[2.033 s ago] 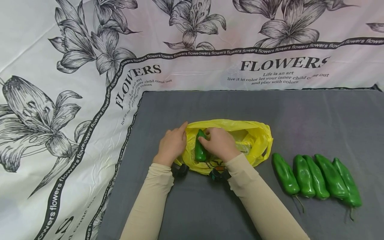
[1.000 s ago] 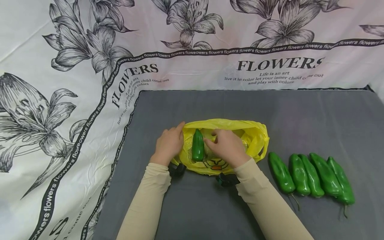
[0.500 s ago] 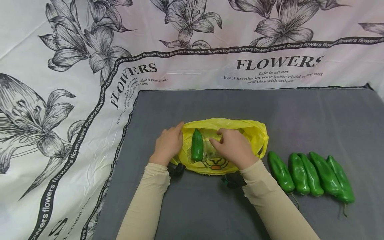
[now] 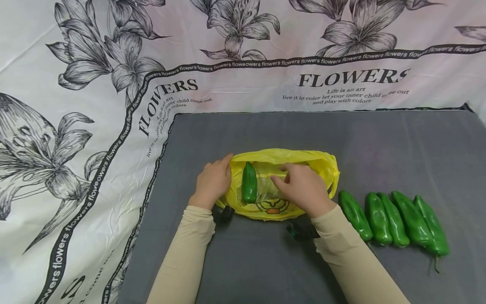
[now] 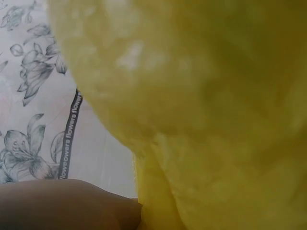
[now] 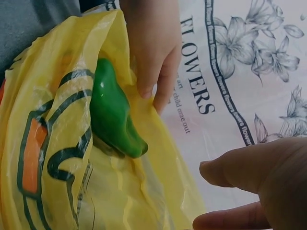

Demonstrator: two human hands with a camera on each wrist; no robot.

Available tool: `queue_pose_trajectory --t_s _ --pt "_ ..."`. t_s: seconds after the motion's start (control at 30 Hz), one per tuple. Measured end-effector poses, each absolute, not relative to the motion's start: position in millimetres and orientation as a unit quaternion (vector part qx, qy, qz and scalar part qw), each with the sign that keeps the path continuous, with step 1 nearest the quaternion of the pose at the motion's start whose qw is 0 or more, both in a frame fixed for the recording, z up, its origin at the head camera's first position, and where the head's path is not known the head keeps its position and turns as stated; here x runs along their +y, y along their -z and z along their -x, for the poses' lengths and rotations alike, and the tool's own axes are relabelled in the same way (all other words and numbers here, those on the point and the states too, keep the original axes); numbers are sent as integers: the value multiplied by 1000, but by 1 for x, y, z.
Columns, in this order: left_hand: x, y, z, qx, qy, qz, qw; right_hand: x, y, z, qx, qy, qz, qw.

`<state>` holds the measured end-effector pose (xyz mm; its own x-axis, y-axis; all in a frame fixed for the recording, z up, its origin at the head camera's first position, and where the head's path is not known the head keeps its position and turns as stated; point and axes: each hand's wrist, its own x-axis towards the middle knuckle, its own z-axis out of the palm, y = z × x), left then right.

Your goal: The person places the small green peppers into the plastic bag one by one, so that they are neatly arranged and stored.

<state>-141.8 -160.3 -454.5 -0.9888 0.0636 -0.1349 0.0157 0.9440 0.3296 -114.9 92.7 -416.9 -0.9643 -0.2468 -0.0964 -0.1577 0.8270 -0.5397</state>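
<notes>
A yellow plastic bag (image 4: 282, 155) lies with its mouth spread on the grey surface. My left hand (image 4: 212, 183) holds the bag's left rim; in the right wrist view that left hand (image 6: 156, 48) has its fingertips at the rim. One green pepper (image 4: 249, 183) rests inside the bag at its left end, touched by neither hand. My right hand (image 4: 306, 188) is over the bag's right half, thumb and index finger apart with nothing between them. Yellow film (image 5: 192, 96) fills most of the left wrist view.
Several green peppers (image 4: 379, 219) lie in a row right of the bag, near the right forearm. A white flower-printed cloth (image 4: 247, 88) borders the grey surface (image 4: 258, 261) behind and on the left.
My right hand let go of the green pepper, leaving it in the bag, and has moved right, away from it. The left hand stays at the rim.
</notes>
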Motion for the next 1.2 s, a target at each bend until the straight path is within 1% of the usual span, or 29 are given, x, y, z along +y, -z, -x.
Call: queue_pose_trajectory --t_s 0.37,0.97,1.2 --pt "-162 457 137 983 -167 -12 77 101 421 107 955 264 116 74" --pt "-160 454 144 983 -165 -18 76 121 418 92 961 248 108 61" --pt "-160 455 144 983 -165 -19 77 130 420 83 964 238 110 40"
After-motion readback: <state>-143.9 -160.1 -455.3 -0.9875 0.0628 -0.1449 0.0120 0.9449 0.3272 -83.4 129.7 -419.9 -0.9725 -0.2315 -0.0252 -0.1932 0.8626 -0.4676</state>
